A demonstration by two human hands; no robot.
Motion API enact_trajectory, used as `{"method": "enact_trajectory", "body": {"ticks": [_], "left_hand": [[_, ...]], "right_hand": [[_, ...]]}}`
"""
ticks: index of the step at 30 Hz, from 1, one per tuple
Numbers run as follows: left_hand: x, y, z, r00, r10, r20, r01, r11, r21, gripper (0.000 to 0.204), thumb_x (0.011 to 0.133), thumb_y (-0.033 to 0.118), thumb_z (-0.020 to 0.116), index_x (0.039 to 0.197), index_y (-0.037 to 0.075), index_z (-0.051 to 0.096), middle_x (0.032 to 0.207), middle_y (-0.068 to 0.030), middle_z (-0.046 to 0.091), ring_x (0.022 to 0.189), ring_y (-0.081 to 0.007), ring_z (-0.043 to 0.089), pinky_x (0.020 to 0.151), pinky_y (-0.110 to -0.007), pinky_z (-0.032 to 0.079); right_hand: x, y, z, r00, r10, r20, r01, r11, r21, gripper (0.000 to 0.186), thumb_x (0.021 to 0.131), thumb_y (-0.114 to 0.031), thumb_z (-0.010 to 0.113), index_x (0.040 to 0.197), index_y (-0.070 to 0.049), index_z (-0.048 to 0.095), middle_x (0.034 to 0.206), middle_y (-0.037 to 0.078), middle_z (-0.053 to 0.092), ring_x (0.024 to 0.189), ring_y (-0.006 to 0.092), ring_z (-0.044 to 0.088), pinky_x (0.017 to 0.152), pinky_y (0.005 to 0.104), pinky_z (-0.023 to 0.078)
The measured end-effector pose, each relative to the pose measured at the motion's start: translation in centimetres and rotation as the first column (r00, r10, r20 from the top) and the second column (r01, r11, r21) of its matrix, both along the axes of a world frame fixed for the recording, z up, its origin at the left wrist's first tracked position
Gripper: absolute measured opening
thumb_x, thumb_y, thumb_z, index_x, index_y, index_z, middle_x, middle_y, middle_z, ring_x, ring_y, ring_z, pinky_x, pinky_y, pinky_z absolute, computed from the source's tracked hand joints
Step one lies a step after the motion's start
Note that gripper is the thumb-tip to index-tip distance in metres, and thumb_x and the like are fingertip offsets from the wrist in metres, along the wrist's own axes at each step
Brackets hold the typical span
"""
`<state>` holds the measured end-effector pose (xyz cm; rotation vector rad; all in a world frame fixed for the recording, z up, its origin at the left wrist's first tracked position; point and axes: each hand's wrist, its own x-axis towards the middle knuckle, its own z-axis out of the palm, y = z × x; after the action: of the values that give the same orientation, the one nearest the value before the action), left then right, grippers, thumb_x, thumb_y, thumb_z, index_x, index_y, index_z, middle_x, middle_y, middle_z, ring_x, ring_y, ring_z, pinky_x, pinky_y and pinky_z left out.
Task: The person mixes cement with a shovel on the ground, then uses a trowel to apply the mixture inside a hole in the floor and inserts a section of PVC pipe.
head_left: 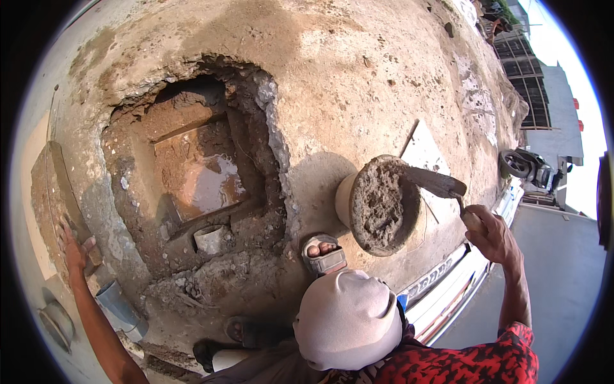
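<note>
A trowel point(438, 184) is held in the right hand point(492, 233), its handle wrapped by curled fingers just to the right of the bucket point(344, 200). The blade is carried across the right side of the bucket's mouth; whether the mix below is touched cannot be told from this angle. The left hand point(73, 251) is laid with fingers spread against a brown slab point(54, 182), well to the left of the bucket.

The bucket is stood on the concrete ground point(332, 96) and is largely filled with a thick grey-brown mix point(377, 217). A pale flat board point(423, 147) is seen lying just beyond it, to the upper right. A sandalled foot point(325, 251) is placed near the bucket's lower left.

Left of the bucket, between it and the slab, a broken-edged pit point(137, 176) has been opened, with muddy water point(219, 182) pooled inside and a short pipe stub point(210, 239) set at its near end. A grey pipe point(117, 301) is laid farther left of the bucket, near the left forearm. Well to the bucket's right, a motorcycle point(540, 168) is parked.
</note>
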<state>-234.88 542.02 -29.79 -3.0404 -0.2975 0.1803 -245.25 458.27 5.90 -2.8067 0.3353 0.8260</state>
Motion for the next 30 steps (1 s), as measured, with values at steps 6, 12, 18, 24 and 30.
{"method": "enact_trajectory", "body": {"ticks": [6, 12, 18, 24, 30], "left_hand": [[2.6, -35.5, 11.5, 0.899, -0.415, -0.137, 0.248, 0.744, -0.621, 0.078, 0.087, 0.025, 0.062, 0.147, 0.007, 0.017, 0.138, -0.0271, 0.04, 0.128, -0.0404, 0.04, 0.105, -0.044, 0.035], [-3.7, -57.2, 10.9, 0.633, -0.764, -0.125, 0.045, 0.198, -0.979, 0.069, 0.092, 0.034, 0.056, 0.145, 0.003, 0.025, 0.123, -0.023, 0.056, 0.114, -0.0352, 0.055, 0.097, -0.04, 0.04], [-8.6, -62.1, 6.2, 0.865, -0.485, -0.129, -0.172, -0.045, -0.984, 0.052, 0.093, 0.018, 0.051, 0.14, 0.002, 0.036, 0.115, -0.0193, 0.058, 0.1, -0.0256, 0.058, 0.088, -0.035, 0.045], [-10.3, -64.9, 8.0, 0.889, -0.431, -0.158, -0.247, -0.159, -0.956, 0.049, 0.089, 0.009, 0.054, 0.136, 0.006, 0.044, 0.096, -0.0067, 0.058, 0.084, -0.016, 0.053, 0.075, -0.031, 0.047], [-13.6, -66.0, 9.0, 0.908, -0.419, -0.003, -0.077, -0.161, -0.984, 0.046, 0.087, 0.01, 0.06, 0.13, 0.004, 0.048, 0.085, -0.0139, 0.06, 0.075, -0.0253, 0.058, 0.069, -0.035, 0.047]], "right_hand": [[-4.0, -5.9, -3.3, 0.973, 0.213, -0.088, -0.23, 0.915, -0.332, 0.027, 0.078, -0.008, 0.06, 0.104, -0.003, 0.055, 0.079, 0.018, 0.063, 0.074, 0.0379, 0.062, 0.067, 0.0463, 0.048], [-6.6, -2.9, -11.3, 0.847, 0.504, -0.169, -0.525, 0.844, -0.113, 0.032, 0.087, -0.01, 0.047, 0.118, -0.003, 0.048, 0.072, 0.02, 0.059, 0.059, 0.0374, 0.062, 0.05, 0.0464, 0.049], [-5.8, -6.1, -5.9, 0.87, 0.491, -0.049, -0.489, 0.844, -0.221, 0.032, 0.088, -0.015, 0.053, 0.119, -0.015, 0.044, 0.073, 0.015, 0.056, 0.054, 0.0368, 0.059, 0.049, 0.046, 0.047], [-6.4, -8.8, -14.5, 0.933, 0.358, 0.029, -0.358, 0.934, -0.003, 0.013, 0.087, -0.012, 0.053, 0.099, -0.009, 0.051, 0.059, 0.015, 0.055, 0.054, 0.0375, 0.058, 0.048, 0.0458, 0.045], [-10.0, -4.4, -12.5, 0.893, -0.174, -0.416, 0.348, 0.853, 0.389, 0.022, 0.094, -0.022, 0.051, 0.107, -0.004, 0.053, 0.061, 0.003, 0.052, 0.05, 0.0125, 0.053, 0.045, 0.0295, 0.045]]}}
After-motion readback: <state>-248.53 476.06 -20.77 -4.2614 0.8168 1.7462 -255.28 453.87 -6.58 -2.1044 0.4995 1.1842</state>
